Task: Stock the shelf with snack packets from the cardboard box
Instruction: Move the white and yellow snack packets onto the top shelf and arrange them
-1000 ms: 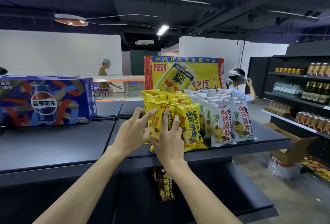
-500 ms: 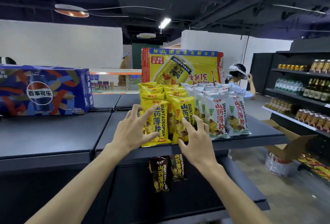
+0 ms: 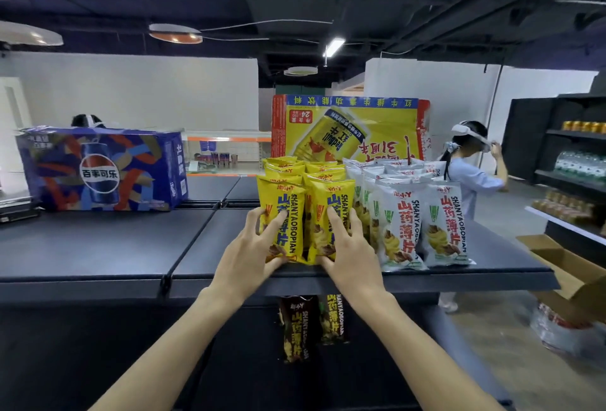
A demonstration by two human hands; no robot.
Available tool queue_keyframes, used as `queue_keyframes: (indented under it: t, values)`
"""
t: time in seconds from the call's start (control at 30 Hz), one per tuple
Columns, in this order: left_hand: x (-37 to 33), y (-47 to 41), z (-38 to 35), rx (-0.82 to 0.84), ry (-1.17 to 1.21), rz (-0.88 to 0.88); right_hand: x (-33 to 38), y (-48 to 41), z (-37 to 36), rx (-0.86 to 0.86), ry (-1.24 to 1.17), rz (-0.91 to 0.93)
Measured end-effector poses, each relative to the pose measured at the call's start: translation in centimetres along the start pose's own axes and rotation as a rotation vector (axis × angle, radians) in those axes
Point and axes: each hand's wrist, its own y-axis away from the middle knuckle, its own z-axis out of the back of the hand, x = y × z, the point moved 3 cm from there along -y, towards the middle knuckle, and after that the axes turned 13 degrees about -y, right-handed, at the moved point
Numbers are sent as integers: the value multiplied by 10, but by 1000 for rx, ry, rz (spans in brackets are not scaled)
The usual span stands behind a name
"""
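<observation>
Head view: two yellow snack packets (image 3: 305, 220) stand upright at the front edge of the dark shelf (image 3: 492, 271), white packets (image 3: 416, 223) just beside them. The left hand (image 3: 252, 253) lies against the left packet — fingers (image 3: 277, 222) spread, pressing its face, not closed around it. The right hand (image 3: 352, 255) does likewise on the right packet. Both forearms reach forward and up. An open cardboard box (image 3: 570, 276) sits low right; contents cannot be told.

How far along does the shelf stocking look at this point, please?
Done: rows of yellow packets and white packets stand on the top shelf. In hand: the left hand and right hand press the front yellow pair upright. Left: unclear; the cardboard box is open, contents hidden.
</observation>
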Motion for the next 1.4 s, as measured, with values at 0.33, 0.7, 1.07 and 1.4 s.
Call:
queue_keyframes:
  t: [0.33, 0.7, 1.07, 1.4]
  values:
    - [-8, 13, -5, -37, 137, 104, -5, 11, -4, -100, -109, 32]
    - [-3, 22, 3, -19, 122, 91, -1, 23, 11, -119, 80, 21]
    - [-25, 15, 20, -104, -49, 31, 0, 29, 33, -106, 33, 69]
    - [-57, 16, 28, -65, -157, 21, -14, 40, 56, -40, 13, 57]
